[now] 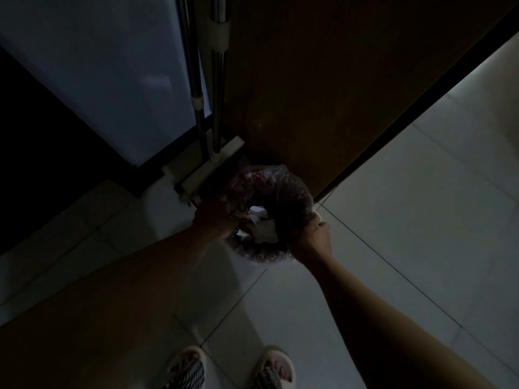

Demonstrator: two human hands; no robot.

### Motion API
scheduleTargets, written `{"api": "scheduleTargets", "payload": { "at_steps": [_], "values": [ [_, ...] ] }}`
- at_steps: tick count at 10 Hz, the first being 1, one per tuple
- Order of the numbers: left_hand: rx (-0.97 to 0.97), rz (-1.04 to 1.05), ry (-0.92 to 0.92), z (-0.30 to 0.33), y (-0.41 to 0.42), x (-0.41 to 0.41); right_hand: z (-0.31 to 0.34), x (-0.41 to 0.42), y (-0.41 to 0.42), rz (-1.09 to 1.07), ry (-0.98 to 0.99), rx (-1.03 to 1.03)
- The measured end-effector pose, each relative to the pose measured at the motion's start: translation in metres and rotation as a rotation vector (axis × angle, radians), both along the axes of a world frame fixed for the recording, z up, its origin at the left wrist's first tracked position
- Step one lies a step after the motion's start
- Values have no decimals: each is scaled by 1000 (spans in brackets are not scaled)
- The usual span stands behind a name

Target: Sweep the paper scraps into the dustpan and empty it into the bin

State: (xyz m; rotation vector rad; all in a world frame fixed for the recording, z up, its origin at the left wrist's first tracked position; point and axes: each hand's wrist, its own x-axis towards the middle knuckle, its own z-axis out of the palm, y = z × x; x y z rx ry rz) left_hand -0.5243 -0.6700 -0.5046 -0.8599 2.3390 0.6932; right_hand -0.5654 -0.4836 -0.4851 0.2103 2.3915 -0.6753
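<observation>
The scene is dim. A round bin [295, 192] lined with a clear plastic bag stands on the tiled floor in front of a wooden door. White paper scraps [262, 226] lie inside it. My left hand [214, 217] grips the bag's rim on the left side. My right hand [311, 238] grips the rim on the right side. Two metal handles [216, 80] lean upright behind the bin, ending in a white dustpan or mop base [196, 178] on the floor; which is broom and which is dustpan I cannot tell.
A brown wooden door [323, 94] rises right behind the bin. A white appliance or cabinet [112, 66] stands at the left. Pale floor tiles [421, 206] spread to the right. My slippered feet [230, 369] are at the bottom.
</observation>
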Motion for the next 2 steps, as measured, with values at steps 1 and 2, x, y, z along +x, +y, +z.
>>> {"api": "scheduleTargets", "payload": {
  "at_steps": [1,2],
  "values": [
    [-20,3,33,33,2,8,36,5,-1,48,-33,40],
    [1,-18,34,64,4,15,72,13,-4,108,-29,25]
  ]
}}
